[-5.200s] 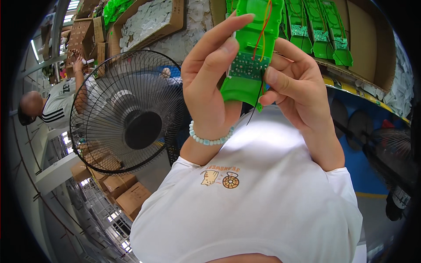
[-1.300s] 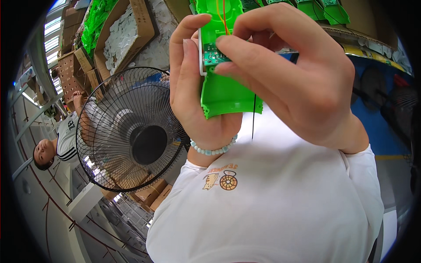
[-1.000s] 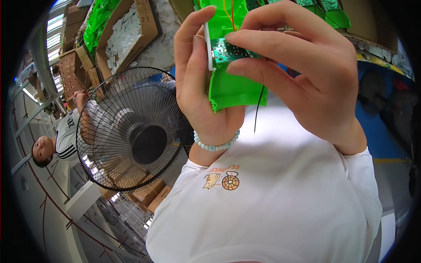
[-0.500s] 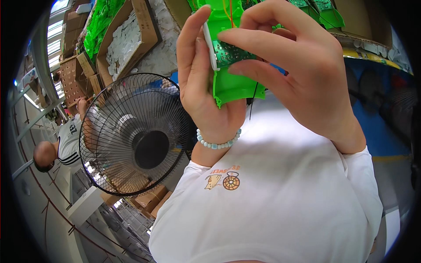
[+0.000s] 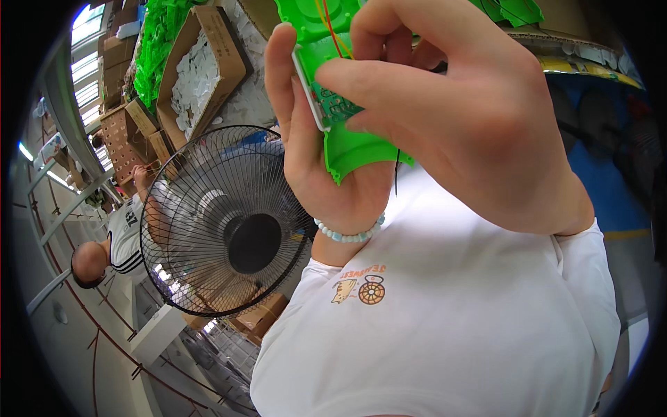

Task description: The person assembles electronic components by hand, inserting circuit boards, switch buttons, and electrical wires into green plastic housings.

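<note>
A bright green plastic housing [image 5: 361, 147], curved like a half shell, lies in my left hand [image 5: 306, 156], whose fingers run up along its left side. A white strip [image 5: 310, 90] forms that side's edge. Inside sits a green circuit board [image 5: 333, 104] with solder points. My right hand [image 5: 479, 125] comes over from the right, its index finger and thumb gripping at the board, its other fingers curled. Red and yellow wires [image 5: 332, 28] run above the board. A thin black wire [image 5: 397, 174] hangs below. The right fingers hide part of the board.
A black caged fan [image 5: 226, 222] stands close to my left forearm. Beyond it are a carton of translucent pieces [image 5: 198, 83] and a heap of green parts [image 5: 163, 48]. Another person [image 5: 118, 240] works at far left. More green housings [image 5: 514, 10] lie at top right.
Both hands and the housing have shifted slightly left and down in the picture. My right index finger and thumb remain at the board and now cover more of it.
</note>
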`<act>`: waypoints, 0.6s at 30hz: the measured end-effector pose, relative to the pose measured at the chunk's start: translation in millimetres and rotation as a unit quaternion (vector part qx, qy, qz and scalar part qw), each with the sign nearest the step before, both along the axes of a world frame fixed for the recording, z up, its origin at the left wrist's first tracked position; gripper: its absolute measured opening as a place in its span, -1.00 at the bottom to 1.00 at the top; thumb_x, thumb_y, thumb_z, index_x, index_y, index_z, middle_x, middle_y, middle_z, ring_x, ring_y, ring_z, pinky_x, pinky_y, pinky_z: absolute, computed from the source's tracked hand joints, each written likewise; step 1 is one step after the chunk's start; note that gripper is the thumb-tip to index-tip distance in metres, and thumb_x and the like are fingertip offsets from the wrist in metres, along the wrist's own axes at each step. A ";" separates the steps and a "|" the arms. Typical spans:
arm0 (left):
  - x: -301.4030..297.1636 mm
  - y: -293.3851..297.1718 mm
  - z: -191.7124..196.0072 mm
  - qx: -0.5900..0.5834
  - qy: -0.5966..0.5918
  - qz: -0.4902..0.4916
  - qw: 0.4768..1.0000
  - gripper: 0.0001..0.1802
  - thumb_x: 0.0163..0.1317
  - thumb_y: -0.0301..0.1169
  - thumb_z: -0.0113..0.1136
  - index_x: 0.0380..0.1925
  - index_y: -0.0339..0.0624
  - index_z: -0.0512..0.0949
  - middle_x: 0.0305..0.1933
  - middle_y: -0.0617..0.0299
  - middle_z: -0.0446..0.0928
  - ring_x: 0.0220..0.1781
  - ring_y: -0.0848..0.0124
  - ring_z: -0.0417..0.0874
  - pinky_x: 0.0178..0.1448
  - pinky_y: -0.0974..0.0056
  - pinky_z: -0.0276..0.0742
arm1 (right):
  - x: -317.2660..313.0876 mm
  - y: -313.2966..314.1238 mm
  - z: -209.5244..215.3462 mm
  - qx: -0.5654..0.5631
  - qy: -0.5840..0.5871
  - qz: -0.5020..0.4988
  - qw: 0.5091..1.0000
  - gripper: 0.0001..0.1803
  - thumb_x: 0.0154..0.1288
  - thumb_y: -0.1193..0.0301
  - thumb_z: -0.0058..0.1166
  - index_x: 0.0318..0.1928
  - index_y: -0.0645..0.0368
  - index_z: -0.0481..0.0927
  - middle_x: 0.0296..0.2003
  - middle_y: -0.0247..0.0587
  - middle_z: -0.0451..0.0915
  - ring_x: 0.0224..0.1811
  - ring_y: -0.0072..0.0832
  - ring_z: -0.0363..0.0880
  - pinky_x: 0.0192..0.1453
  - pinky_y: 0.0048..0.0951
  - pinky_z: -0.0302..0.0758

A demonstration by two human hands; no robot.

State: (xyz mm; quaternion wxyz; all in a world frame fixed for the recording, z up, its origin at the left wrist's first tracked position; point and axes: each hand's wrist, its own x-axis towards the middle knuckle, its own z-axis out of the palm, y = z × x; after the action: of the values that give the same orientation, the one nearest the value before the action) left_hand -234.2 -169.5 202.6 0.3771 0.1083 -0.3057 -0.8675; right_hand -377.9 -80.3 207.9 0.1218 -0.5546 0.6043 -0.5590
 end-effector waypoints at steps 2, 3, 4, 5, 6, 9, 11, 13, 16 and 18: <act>-1.4 -0.2 -2.2 -0.023 -0.003 0.002 1.000 -0.56 0.52 -0.35 -0.33 0.36 -0.01 0.16 0.28 -0.02 0.37 0.27 0.17 0.46 0.33 0.08 0.41 | 1.7 -3.8 0.8 -0.003 -0.002 0.000 1.000 -0.70 -0.02 0.57 0.30 -0.18 0.25 0.65 -0.33 -0.11 0.52 -0.37 -0.38 0.56 -0.35 -0.45 0.53; -1.5 -0.1 -3.2 -0.046 -0.005 0.005 0.999 -0.56 0.52 -0.34 -0.33 0.36 -0.01 0.17 0.28 -0.03 0.37 0.27 0.16 0.45 0.33 0.08 0.40 | 3.8 -4.9 2.2 -0.004 -0.003 0.001 1.000 -0.70 -0.02 0.57 0.30 -0.18 0.25 0.65 -0.33 -0.11 0.52 -0.37 -0.38 0.56 -0.35 -0.45 0.53; -1.8 0.5 -2.1 -0.046 -0.006 0.005 0.999 -0.56 0.52 -0.34 -0.33 0.36 -0.01 0.17 0.28 -0.03 0.37 0.27 0.16 0.45 0.33 0.08 0.40 | 3.2 -3.2 0.8 -0.005 -0.003 0.002 1.000 -0.70 -0.02 0.57 0.30 -0.18 0.25 0.65 -0.33 -0.11 0.52 -0.37 -0.38 0.56 -0.35 -0.45 0.53; -3.0 1.6 1.3 -0.043 -0.039 0.015 0.998 -0.56 0.52 -0.34 -0.34 0.36 -0.01 0.17 0.28 -0.03 0.36 0.27 0.16 0.45 0.33 0.08 0.40 | 3.2 -1.4 0.1 -0.006 -0.004 0.003 1.000 -0.70 -0.02 0.57 0.30 -0.18 0.25 0.65 -0.33 -0.11 0.52 -0.37 -0.38 0.56 -0.35 -0.45 0.53; -5.3 3.0 5.7 -0.039 -0.071 0.024 0.996 -0.56 0.52 -0.33 -0.34 0.36 0.00 0.17 0.29 -0.03 0.36 0.27 0.15 0.45 0.34 0.07 0.40 | 2.2 -1.6 -0.8 -0.007 -0.004 0.003 1.000 -0.70 -0.02 0.57 0.31 -0.18 0.25 0.65 -0.33 -0.11 0.52 -0.37 -0.38 0.56 -0.35 -0.46 0.53; -10.6 5.9 15.2 -0.028 -0.169 0.049 0.984 -0.56 0.52 -0.30 -0.35 0.36 0.01 0.16 0.30 -0.04 0.35 0.28 0.14 0.44 0.34 0.07 0.39 | -4.4 9.0 -6.8 -0.010 -0.004 0.002 1.000 -0.69 -0.03 0.57 0.31 -0.18 0.25 0.65 -0.33 -0.11 0.51 -0.37 -0.38 0.56 -0.35 -0.46 0.53; -8.8 5.4 11.0 -0.028 -0.132 0.035 0.990 -0.56 0.52 -0.30 -0.35 0.36 0.02 0.16 0.30 -0.03 0.34 0.29 0.13 0.43 0.35 0.06 0.39 | -1.5 3.1 -3.0 -0.011 -0.004 0.001 1.000 -0.69 -0.03 0.57 0.31 -0.18 0.26 0.65 -0.33 -0.11 0.51 -0.37 -0.38 0.56 -0.36 -0.46 0.53; -4.8 4.2 2.9 -0.026 -0.058 0.011 0.998 -0.55 0.52 -0.30 -0.35 0.37 0.03 0.15 0.31 -0.02 0.34 0.30 0.13 0.43 0.36 0.05 0.37 | 2.3 -7.0 3.6 -0.013 -0.003 0.000 1.000 -0.69 -0.03 0.57 0.31 -0.18 0.26 0.65 -0.33 -0.10 0.51 -0.37 -0.38 0.55 -0.36 -0.47 0.53; -2.9 3.6 -1.0 -0.026 0.016 -0.012 0.999 -0.55 0.52 -0.29 -0.34 0.37 0.04 0.15 0.32 -0.02 0.33 0.31 0.13 0.42 0.37 0.03 0.36 | 4.6 -11.6 7.6 -0.016 -0.003 0.002 1.000 -0.68 -0.04 0.57 0.32 -0.18 0.26 0.65 -0.32 -0.10 0.51 -0.37 -0.38 0.55 -0.36 -0.47 0.53; -4.0 3.8 -0.2 -0.030 -0.017 0.006 0.999 -0.55 0.52 -0.30 -0.35 0.38 0.05 0.14 0.32 -0.02 0.33 0.31 0.12 0.42 0.36 0.02 0.37 | 4.1 -11.0 7.5 -0.018 -0.003 0.002 1.000 -0.68 -0.04 0.57 0.32 -0.18 0.26 0.65 -0.32 -0.10 0.51 -0.37 -0.38 0.55 -0.36 -0.47 0.52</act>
State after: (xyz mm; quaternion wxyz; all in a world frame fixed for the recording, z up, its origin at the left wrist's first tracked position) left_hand -238.2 -165.7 202.3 0.3801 0.1131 -0.3373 -0.8538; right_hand -373.8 -91.4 215.4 0.1150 -0.5562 0.5923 -0.5715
